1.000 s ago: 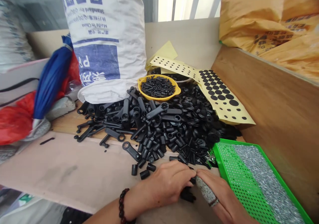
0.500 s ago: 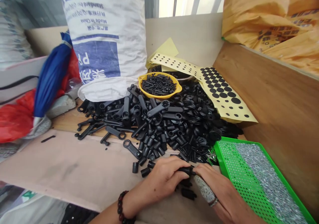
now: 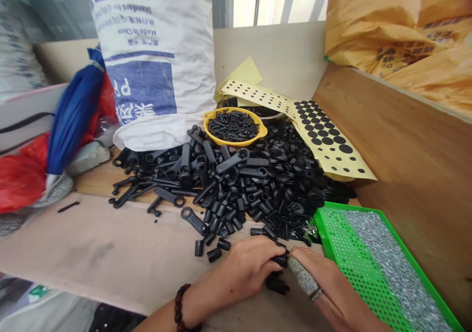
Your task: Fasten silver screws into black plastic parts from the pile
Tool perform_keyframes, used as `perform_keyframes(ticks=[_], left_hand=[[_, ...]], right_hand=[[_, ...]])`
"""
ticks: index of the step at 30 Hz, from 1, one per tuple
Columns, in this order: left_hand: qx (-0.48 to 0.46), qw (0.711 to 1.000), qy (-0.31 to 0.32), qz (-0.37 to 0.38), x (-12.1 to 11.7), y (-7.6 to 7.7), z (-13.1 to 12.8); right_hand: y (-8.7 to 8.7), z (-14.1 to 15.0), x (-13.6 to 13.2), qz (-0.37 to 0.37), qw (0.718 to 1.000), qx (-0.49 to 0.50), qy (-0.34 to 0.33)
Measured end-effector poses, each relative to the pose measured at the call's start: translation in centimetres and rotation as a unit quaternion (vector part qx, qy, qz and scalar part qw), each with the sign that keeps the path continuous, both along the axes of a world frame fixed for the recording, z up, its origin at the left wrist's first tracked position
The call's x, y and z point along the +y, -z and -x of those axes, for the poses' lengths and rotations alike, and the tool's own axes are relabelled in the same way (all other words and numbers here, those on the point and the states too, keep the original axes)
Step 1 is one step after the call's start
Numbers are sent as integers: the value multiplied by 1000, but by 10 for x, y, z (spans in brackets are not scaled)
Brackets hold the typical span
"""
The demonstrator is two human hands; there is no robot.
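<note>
My left hand [image 3: 243, 268], with a beaded bracelet [image 3: 179, 302] at its wrist, pinches a short black plastic cylinder [image 3: 281, 259] between thumb and fingers. Against the cylinder's right end comes my right hand [image 3: 326, 280], its fingers closed; what they hold, if anything, is hidden. Speckled grey wrapping [image 3: 303, 278] covers one of its fingers. On the table just below both hands lies another black plastic piece [image 3: 277, 286]. Several loose black cylinders [image 3: 214, 255] rest left of my left hand, at the front of a heap of black plastic parts [image 3: 221, 184] that includes crank-shaped handles.
A yellow basket [image 3: 264, 132] of black screw-like parts stands behind the heap. At right is a green perforated tray [image 3: 342, 253] with small silvery pieces. Sticker sheets [image 3: 350, 167] lean against a wooden board [image 3: 405, 174]. A white sack [image 3: 191, 51] and a blue umbrella [image 3: 73, 115] stand left.
My left hand has shifted slightly, showing more of the cylinder's end. The fingertips of both hands are a little farther apart. The whole view has moved slightly.
</note>
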State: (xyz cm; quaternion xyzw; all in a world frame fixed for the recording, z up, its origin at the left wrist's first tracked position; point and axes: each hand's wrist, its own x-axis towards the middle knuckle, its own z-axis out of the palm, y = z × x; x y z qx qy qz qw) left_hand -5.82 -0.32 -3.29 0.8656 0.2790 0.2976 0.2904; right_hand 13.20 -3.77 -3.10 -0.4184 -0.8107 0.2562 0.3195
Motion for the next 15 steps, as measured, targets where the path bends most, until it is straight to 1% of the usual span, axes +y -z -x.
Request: perform_keyframes(ticks=[2,4,6,8,9,11,13,15], left_hand=[[-12,999,-5,-37,0,2,0],[-20,997,-11,-73,-1,3,0],[-16,995,-10,-102,-1,4,1],[-1,993,-3,-121,-2,4,1],[6,992,1,-127,-2,4,2],[13,991,1,-130,-3,5,2],[8,993,-2,-122,-3,7,1],[-6,995,2,-97,-2,7,1]], right_hand=[[2,-1,-2,49,998,31,10],[14,-2,-2,88,994,56,35],[29,-3,0,124,988,72,55],[41,-2,4,150,985,76,43],[44,-2,5,156,984,76,38],[44,0,5,155,984,76,37],[37,2,2,149,985,80,43],[28,2,-3,116,990,74,39]])
